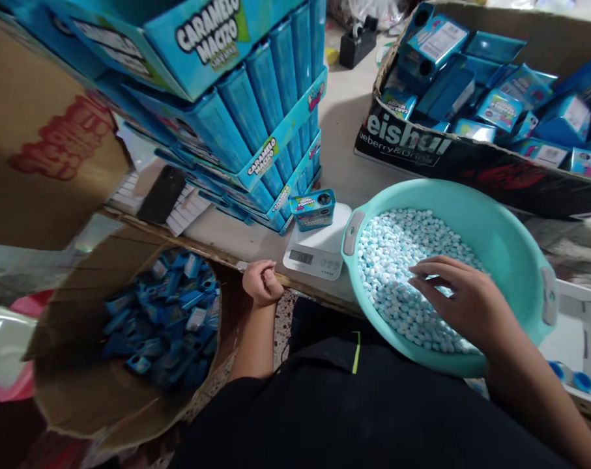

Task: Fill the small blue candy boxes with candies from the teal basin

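Observation:
My right hand (464,296) is over the turquoise basin (505,247), fingertips and thumb drawn close together above the small pale blue and white candies (397,260). Whether a candy sits between those fingertips is too small to tell. My left hand (262,282) is curled into a fist at the table's edge, and nothing shows in it. Just beyond it stands a white digital scale (319,251) with a lit display. On the scale's plate rests a small blue candy box (313,210), upright, with a dark round opening on top.
Tall stacked blue display trays (256,163) of boxes rise behind the scale. An open carton (403,146) of blue boxes stands at the back right, near a black tape dispenser (358,42). Below the table at left, a large cardboard box (70,365) holds many blue boxes.

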A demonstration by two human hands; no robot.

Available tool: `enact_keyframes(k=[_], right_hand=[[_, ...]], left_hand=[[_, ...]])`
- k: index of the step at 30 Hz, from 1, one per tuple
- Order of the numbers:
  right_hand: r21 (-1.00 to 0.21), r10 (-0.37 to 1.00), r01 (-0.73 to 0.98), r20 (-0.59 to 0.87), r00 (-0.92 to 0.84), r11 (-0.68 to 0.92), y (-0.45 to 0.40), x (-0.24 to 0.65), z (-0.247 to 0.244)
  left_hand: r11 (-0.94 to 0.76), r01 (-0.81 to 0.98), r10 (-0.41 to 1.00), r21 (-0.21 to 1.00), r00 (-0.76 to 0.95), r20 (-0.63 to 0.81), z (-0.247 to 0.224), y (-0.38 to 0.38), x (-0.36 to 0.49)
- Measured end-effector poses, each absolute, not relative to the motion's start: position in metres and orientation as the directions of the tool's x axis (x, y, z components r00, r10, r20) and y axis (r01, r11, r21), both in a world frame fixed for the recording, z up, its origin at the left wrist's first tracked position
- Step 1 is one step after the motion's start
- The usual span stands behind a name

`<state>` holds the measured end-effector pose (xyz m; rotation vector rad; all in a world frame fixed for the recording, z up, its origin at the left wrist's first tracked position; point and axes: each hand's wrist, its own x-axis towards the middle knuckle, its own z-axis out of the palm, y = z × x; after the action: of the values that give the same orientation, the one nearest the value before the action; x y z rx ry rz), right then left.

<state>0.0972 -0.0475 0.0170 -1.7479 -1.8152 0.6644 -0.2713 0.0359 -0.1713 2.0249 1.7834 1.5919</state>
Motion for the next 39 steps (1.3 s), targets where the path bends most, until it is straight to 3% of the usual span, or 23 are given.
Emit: enact_keyframes(k=[5, 13, 16, 21, 24, 26, 29, 31, 34, 39], right_hand=[[-0.693, 0.999, 0.721, 0.023, 0.049, -0.019, -0.047, 0.104, 0.008], [-0.713, 0.989, 0.685, -0.123, 0.083, -0.146, -0.047, 0.098, -0.001], [-0.706, 0.992, 0.698, -0.116, 0.049, -0.117, -0.046, 0.096, 0.006], [-0.722, 0.995, 0.687, -0.099, 0.015, -0.083, -0.047, 0.095, 0.014], [-0.714, 0.993, 0.696, -0.115, -0.006, -0.079, -0.048, 0.095, 0.015], [-0.708, 0.991, 0.701, -0.134, -0.019, -0.082, -0.049, 0.095, 0.015], [-0.716, 0.988, 0.694, -0.149, -0.049, -0.073, -0.051, 0.097, 0.016], [-0.719, 0.986, 0.692, -0.149, -0.069, -0.061, -0.052, 0.098, 0.018], [-0.712, 0.988, 0.702, -0.125, -0.091, -0.025, -0.054, 0.098, 0.019], [-0.685, 0.989, 0.728, -0.092, -0.119, 0.024, -0.055, 0.097, 0.020]], left_hand=[[-0.360, 0.744, 0.766, 0.562, -0.108, 0.634, -0.151, 0.033, -0.267], [-0.503, 0.733, 0.725, 0.457, 0.071, 0.685, -0.047, 0.059, -0.193], [-0.482, 0.682, 0.793, 0.550, 0.073, 0.605, -0.039, 0.083, -0.164], [-0.322, 0.617, 0.874, 0.718, -0.097, 0.476, -0.040, 0.108, -0.155], [-0.499, 0.643, 0.755, 0.582, -0.008, 0.656, -0.016, 0.106, -0.160], [-0.655, 0.646, 0.647, 0.393, 0.210, 0.733, 0.005, 0.103, -0.160], [-0.809, 0.572, 0.533, 0.134, 0.618, 0.578, 0.030, 0.103, -0.154], [-0.851, 0.526, 0.468, 0.006, 0.752, 0.465, 0.038, 0.105, -0.149], [-0.843, 0.529, 0.434, -0.095, 0.773, 0.462, 0.043, 0.109, -0.145], [-0.846, 0.515, 0.404, -0.138, 0.789, 0.463, 0.048, 0.116, -0.146]])
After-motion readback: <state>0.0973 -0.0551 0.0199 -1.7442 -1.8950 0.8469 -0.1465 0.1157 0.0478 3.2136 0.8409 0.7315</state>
